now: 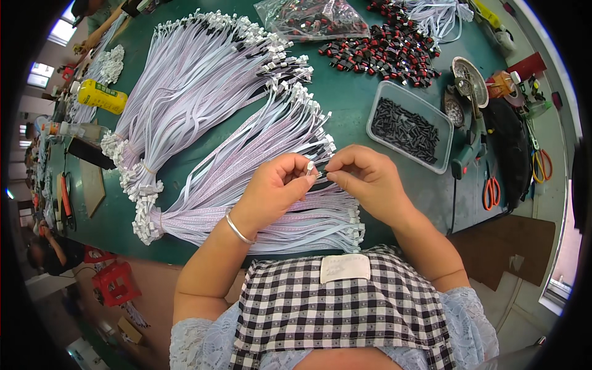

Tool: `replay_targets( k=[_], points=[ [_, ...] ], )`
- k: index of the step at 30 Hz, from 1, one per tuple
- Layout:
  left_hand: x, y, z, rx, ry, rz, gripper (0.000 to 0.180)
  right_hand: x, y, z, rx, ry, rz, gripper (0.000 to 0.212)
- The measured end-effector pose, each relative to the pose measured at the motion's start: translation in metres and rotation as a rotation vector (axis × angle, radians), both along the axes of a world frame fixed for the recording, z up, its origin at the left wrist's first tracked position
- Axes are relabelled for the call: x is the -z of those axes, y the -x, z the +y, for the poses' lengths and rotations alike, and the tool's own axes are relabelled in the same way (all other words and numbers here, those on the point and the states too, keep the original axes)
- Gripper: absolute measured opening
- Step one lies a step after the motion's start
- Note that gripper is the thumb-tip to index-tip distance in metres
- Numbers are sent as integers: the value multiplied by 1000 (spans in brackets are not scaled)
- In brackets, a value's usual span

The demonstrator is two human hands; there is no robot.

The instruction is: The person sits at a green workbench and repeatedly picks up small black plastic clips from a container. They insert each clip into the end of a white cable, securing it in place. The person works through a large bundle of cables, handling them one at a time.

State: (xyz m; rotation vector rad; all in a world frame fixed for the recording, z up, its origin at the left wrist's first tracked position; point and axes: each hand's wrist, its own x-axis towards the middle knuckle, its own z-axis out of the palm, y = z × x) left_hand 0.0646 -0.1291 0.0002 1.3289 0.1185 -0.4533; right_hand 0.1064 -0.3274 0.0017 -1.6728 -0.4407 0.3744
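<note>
Over the nearer bundle of flat white cables (216, 179), my two hands meet fingertip to fingertip. Thumb and forefinger of my left hand (277, 187) pinch a small white connector (311, 166) at one cable's end. My right hand (364, 179) is closed in a pinch beside it, at a thin dark piece too small to make out. A second, larger bundle of white cables (191, 80) lies beyond, its connector ends fanned toward the upper right. Right of my hands stands a clear plastic box (372, 123) with many short black tubes (404, 126) inside.
Small black-and-red parts (388, 55) are heaped at the back, beside a clear bag (311, 18) of similar parts. At right are metal dishes (470, 80), a green-handled tool (465, 157) with a cord and orange-handled scissors (491, 192). A yellow bottle (102, 96) lies at left.
</note>
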Motion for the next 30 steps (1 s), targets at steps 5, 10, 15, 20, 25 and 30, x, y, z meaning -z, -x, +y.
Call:
replay_targets(
  k=[5,10,15,20,25,30],
  points=[
    [1,1,0,-12,5,1,11,1,1,0,0,19,-25,10],
    [0,1,1,-10,13,2,13,-6,1,0,15,49,60,9],
    [1,1,1,7,-6,-2,14,2,1,1,-8,32,-57,8],
    [3,2,1,1,-4,-17,14,3,0,3,-17,39,-122,8],
    [-2,5,6,53,-367,-310,24,5,-3,4,-36,-10,0,7],
    [2,10,14,41,-397,-258,33,11,-3,8,-58,-55,94,21]
  ],
)
